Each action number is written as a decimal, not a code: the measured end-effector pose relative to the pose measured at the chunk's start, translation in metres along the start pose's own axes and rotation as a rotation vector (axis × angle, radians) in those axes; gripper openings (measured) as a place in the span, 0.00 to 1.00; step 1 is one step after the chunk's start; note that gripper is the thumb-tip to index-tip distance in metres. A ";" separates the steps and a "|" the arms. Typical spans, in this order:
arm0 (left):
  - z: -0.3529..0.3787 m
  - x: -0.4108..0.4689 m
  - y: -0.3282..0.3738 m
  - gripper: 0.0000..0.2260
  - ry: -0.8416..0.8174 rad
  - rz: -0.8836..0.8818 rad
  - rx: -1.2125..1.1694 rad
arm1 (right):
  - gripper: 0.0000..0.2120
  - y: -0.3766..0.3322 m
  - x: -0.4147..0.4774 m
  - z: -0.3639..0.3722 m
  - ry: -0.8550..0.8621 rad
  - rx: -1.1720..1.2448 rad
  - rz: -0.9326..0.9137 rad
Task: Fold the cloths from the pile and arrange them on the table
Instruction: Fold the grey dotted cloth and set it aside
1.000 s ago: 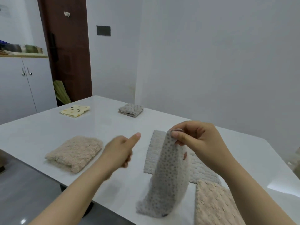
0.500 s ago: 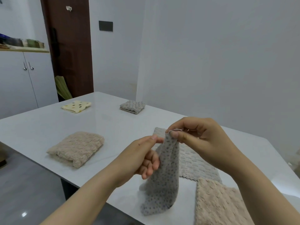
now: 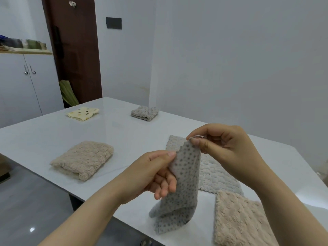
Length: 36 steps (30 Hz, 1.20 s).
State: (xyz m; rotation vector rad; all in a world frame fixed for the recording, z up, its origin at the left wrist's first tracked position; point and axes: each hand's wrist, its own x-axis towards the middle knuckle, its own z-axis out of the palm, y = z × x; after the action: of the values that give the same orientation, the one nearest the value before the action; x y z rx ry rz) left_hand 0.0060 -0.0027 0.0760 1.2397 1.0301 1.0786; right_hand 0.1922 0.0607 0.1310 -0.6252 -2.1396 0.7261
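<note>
Right hand (image 3: 225, 146) and left hand (image 3: 152, 174) pinch the dotted grey cloth (image 3: 184, 183), centre frame, above the table (image 3: 124, 139) — it partly blocks my view of a flat grey cloth (image 3: 216, 176). Beige cloth (image 3: 239, 219), lower right — cut off.

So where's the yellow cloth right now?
In the head view the yellow cloth lies far left on the table, left of the folded grey cloth.

My right hand (image 3: 221, 144) is at centre right of the frame, thumb and forefinger pinching the top corner of the cloth (image 3: 184, 192). My left hand (image 3: 156, 173), lower and to the left, pinches its edge, other fingers loosely curled. Both forearms enter from the bottom edge.
</note>
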 end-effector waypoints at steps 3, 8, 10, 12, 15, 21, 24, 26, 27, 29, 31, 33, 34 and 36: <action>-0.005 0.003 -0.007 0.21 0.087 -0.083 0.017 | 0.04 0.000 0.000 -0.001 0.019 -0.001 -0.003; -0.010 0.010 -0.018 0.19 0.240 -0.172 -0.015 | 0.05 -0.001 -0.004 0.004 -0.013 0.019 0.011; -0.013 0.015 -0.019 0.17 0.331 -0.191 -0.009 | 0.05 -0.003 -0.006 0.007 -0.048 0.009 0.007; -0.018 0.019 -0.020 0.16 0.413 -0.189 0.025 | 0.05 -0.005 -0.008 0.010 -0.081 -0.003 -0.007; -0.027 0.022 -0.020 0.14 0.474 -0.181 0.066 | 0.06 -0.009 -0.012 0.014 -0.120 0.002 -0.027; -0.033 0.027 -0.022 0.06 0.630 -0.168 0.105 | 0.05 -0.012 -0.014 0.014 -0.125 0.061 -0.027; -0.040 0.029 -0.023 0.15 0.678 -0.210 0.044 | 0.05 -0.012 -0.015 0.012 -0.129 0.070 -0.018; -0.042 0.030 -0.025 0.16 0.654 -0.233 0.070 | 0.05 -0.012 -0.017 0.013 -0.145 0.069 -0.020; -0.042 0.031 -0.026 0.14 0.637 -0.244 0.091 | 0.06 -0.012 -0.017 0.014 -0.151 0.072 -0.021; -0.043 0.032 -0.030 0.08 0.590 -0.256 0.139 | 0.06 -0.011 -0.018 0.014 -0.153 0.086 -0.017; -0.045 0.033 -0.034 0.07 0.569 -0.259 0.168 | 0.06 -0.010 -0.019 0.014 -0.151 0.096 -0.015; -0.047 0.033 -0.036 0.06 0.583 -0.271 0.178 | 0.05 -0.009 -0.019 0.013 -0.147 0.097 -0.010; -0.048 0.032 -0.037 0.06 0.593 -0.273 0.185 | 0.05 -0.009 -0.020 0.013 -0.145 0.097 -0.006; -0.049 0.031 -0.039 0.06 0.617 -0.257 0.199 | 0.04 -0.008 -0.021 0.013 -0.140 0.095 0.002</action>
State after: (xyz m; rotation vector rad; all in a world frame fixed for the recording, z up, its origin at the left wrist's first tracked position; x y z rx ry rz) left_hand -0.0340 0.0368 0.0340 0.9005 1.7501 1.2021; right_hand 0.1923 0.0382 0.1189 -0.5391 -2.2169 0.8904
